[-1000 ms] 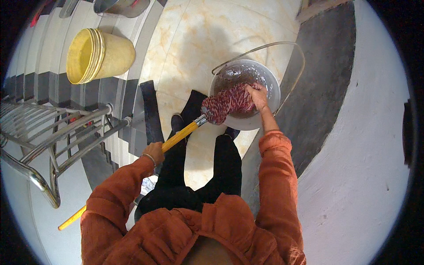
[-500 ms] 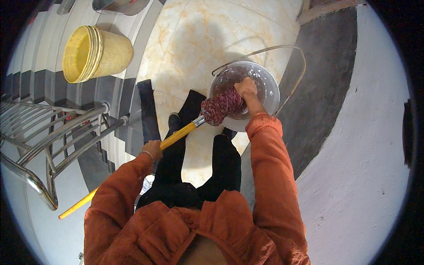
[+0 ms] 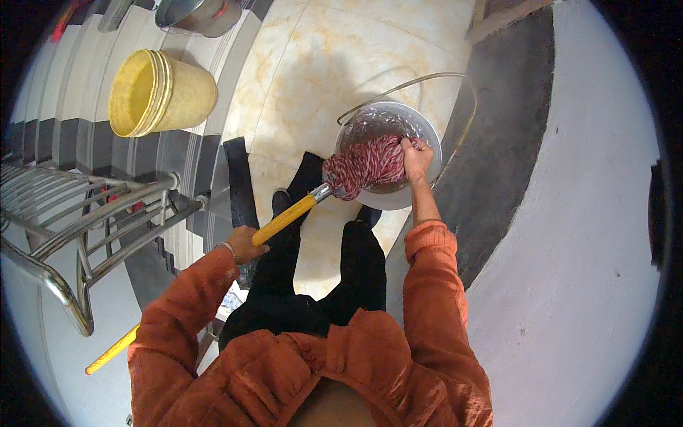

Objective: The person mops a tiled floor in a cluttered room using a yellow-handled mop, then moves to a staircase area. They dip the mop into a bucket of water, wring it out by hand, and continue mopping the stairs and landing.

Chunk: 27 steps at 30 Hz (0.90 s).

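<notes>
A string mop [image 3: 366,165] with red and white strands lies across a white bucket [image 3: 435,135] that has water in it. Its yellow handle [image 3: 287,219] slants down to the left and passes under my left forearm. My left hand [image 3: 247,245] is wrapped round this handle, below the metal socket. Over the right part of the bucket, my right hand [image 3: 417,158] is closed on the far end of the mop strands. The bucket's thin wire handle [image 3: 420,80] arches out beyond its rim. Some strands hide part of the water.
A yellow bucket [image 3: 188,92] lies tipped on the steps at the left, with a metal pot [image 3: 203,16] beyond it. A metal railing [image 3: 117,206] stands at the left. A white wall [image 3: 569,235] rises on the right.
My right hand has come nearer and slightly right, drawing the strands out longer over the bucket. The left hand has shifted slightly left and nearer on the handle.
</notes>
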Tool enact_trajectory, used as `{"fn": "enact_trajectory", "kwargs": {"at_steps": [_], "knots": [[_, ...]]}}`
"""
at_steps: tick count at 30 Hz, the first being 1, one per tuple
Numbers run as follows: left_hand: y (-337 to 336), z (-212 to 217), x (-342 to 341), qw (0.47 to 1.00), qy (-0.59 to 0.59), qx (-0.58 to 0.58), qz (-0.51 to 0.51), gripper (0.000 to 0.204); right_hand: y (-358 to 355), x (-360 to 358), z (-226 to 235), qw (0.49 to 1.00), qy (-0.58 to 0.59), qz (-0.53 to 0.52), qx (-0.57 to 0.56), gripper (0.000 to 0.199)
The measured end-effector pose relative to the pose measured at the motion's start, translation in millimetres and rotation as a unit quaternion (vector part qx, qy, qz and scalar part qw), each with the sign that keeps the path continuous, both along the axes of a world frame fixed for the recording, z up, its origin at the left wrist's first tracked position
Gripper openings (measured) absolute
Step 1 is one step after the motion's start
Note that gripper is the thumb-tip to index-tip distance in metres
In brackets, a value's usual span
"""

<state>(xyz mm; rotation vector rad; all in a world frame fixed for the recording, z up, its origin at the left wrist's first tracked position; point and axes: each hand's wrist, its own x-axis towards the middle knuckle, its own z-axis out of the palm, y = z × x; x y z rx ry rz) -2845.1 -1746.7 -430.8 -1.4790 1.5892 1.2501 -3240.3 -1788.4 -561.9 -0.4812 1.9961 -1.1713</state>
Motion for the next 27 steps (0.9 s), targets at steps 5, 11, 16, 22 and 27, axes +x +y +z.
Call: {"fn": "enact_trajectory", "kwargs": {"at_steps": [5, 11, 16, 22, 27], "knots": [[-13, 89, -1, 0.995, 0.067, -0.063, 0.04, 0.033, 18, -13, 17, 0.97, -0.123, -0.094, -0.187, 0.015], [-24, 188, 16, 0.658, 0.275, 0.496, 0.495, 0.058, 20, -1, 59, 0.84, -0.35, -0.216, -0.354, 0.019], [-20, 175, -12, 0.742, 0.178, 0.503, 0.406, 0.034, 19, 13, 64, 0.801, -0.421, -0.221, -0.362, 0.022], [-13, 167, -31, 0.922, 0.067, 0.294, 0.241, 0.017, 2, -15, 70, 0.918, -0.309, -0.044, -0.245, 0.016], [30, 102, -5, 0.969, 0.08, 0.182, 0.148, 0.013, -4, -27, 83, 0.946, -0.267, 0.084, -0.164, 0.011]]}}
